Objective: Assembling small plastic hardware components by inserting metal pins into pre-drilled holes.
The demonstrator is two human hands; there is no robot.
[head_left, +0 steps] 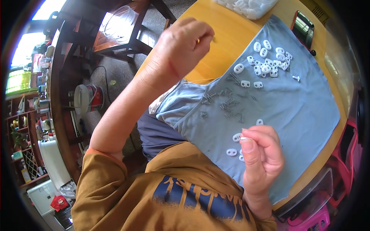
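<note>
My left hand [189, 42] is raised above the near left part of the table, its fingers curled in; what they hold, if anything, is hidden. Low on the right, my right hand [263, 156] pinches a small white plastic piece [243, 138] between thumb and forefinger. Just beside it on the blue cloth [300, 127] lie a few white two-hole cord locks [231, 152]. Many small metal springs [228, 104] are scattered across the middle of the cloth. Beyond them is a loose pile of white cord-lock parts [266, 68], with a T-shaped white plunger [296, 78] lying apart.
The cloth covers much of a yellow wooden table [227, 34]. A clear bag of white parts [248, 7] sits at the far edge, and a dark phone [303, 30] lies at far right. A wooden stool [131, 46] and a bucket [86, 98] stand at left.
</note>
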